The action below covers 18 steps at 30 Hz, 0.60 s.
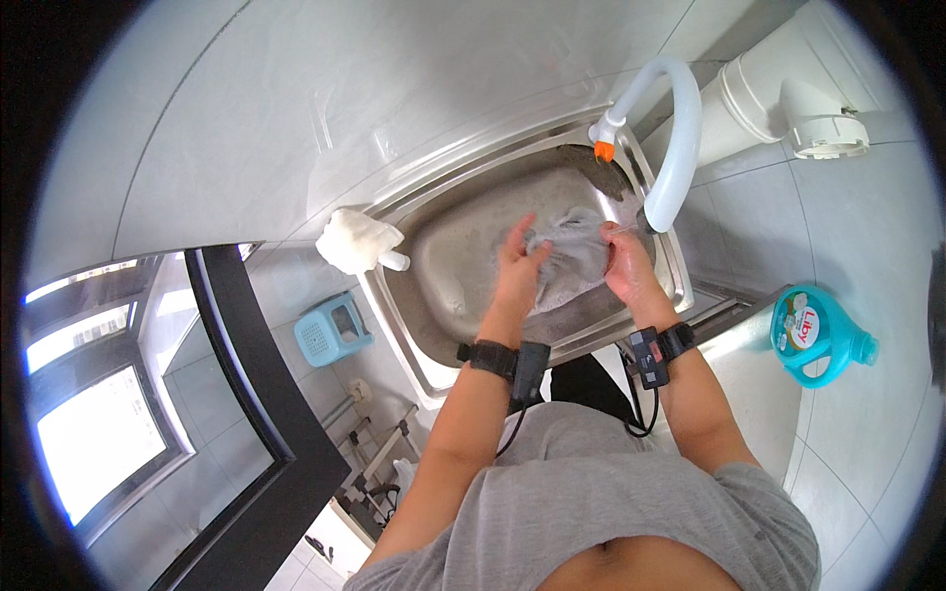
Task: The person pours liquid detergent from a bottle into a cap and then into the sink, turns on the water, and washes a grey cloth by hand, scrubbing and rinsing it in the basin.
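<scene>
A wet grey cloth lies bunched on the floor of a stainless steel sink, with some suds by its lower edge. My right hand pinches the cloth's right side between thumb and fingers. At the cloth's left edge is my left hand, fingers spread and the thumb against or just beside the fabric. Above the right hand ends a thick white faucet hose with a dark tip, and a thin trickle of water seems to run near it. The faucet has an orange handle.
A white cloth-like bundle rests on the sink's left corner. To the right stands a turquoise Liby detergent bottle. A white drainpipe runs behind the hose. On the left are a light blue plastic stool and a black-framed door.
</scene>
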Available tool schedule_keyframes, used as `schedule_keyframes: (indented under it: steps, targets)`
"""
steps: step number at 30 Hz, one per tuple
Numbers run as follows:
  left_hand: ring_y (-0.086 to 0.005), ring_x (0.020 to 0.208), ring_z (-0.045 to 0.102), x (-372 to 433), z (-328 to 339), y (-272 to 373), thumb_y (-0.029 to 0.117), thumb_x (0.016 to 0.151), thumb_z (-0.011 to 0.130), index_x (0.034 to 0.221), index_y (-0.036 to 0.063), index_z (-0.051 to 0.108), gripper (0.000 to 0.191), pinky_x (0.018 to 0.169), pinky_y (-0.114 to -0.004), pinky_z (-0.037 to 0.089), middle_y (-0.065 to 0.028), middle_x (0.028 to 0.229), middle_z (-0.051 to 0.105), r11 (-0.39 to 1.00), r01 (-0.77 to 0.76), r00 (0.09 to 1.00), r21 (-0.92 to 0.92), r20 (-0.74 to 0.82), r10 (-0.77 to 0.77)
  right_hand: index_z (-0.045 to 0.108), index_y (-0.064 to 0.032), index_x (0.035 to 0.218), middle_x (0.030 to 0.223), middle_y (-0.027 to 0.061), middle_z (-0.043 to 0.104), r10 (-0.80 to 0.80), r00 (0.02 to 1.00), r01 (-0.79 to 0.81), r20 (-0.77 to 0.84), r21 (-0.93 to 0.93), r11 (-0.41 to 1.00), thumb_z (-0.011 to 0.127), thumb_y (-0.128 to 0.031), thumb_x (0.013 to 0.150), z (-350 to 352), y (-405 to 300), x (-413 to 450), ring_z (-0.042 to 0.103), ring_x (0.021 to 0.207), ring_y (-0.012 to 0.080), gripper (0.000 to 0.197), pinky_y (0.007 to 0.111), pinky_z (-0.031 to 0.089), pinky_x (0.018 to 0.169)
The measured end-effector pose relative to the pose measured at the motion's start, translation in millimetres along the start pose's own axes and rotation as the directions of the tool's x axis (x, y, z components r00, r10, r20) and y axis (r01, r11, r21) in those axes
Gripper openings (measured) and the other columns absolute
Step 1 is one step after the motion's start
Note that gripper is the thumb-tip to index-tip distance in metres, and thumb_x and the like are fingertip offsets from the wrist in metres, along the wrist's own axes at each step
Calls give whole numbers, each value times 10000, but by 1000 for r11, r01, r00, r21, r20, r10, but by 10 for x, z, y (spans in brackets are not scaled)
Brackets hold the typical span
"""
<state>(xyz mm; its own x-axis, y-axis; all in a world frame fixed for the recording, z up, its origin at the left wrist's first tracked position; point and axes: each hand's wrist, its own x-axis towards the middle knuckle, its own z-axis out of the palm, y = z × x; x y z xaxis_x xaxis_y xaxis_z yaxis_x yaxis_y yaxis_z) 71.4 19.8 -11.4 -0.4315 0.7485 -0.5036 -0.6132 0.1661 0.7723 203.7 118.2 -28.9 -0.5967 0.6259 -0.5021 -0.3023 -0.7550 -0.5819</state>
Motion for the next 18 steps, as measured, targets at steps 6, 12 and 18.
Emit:
schedule_keyframes:
  steps: [6, 12, 18]
  targets:
    - [-99, 789, 482, -135, 455, -169, 102, 783, 554, 965, 47, 534, 191, 675, -232, 403, -28, 899, 523, 889, -282, 957, 360, 172, 234, 520, -4, 925, 847, 45, 527, -22, 955, 24, -297, 5, 1000, 527, -143, 783, 90, 56, 104, 485, 779, 135, 198, 264, 382, 708]
    - [-129, 684, 468, -50, 447, -172, 214, 821, 511, 872, 18, 522, 203, 601, -264, 388, -66, 714, 538, 838, -110, 981, 535, -76, 177, 504, 1, 851, 773, 29, 504, -73, 946, -14, -314, -268, 963, 519, -278, 831, 518, 144, -208, 460, 714, 105, 279, 250, 386, 600]
    - [-127, 648, 446, -133, 591, -230, 201, 833, 486, 877, 12, 517, 197, 588, -270, 386, -83, 702, 517, 901, -75, 950, 428, -245, 195, 511, -31, 796, 751, 8, 501, -153, 932, 55, -329, -289, 956, 507, -247, 837, 267, 159, -90, 445, 681, 96, 219, 233, 370, 600]
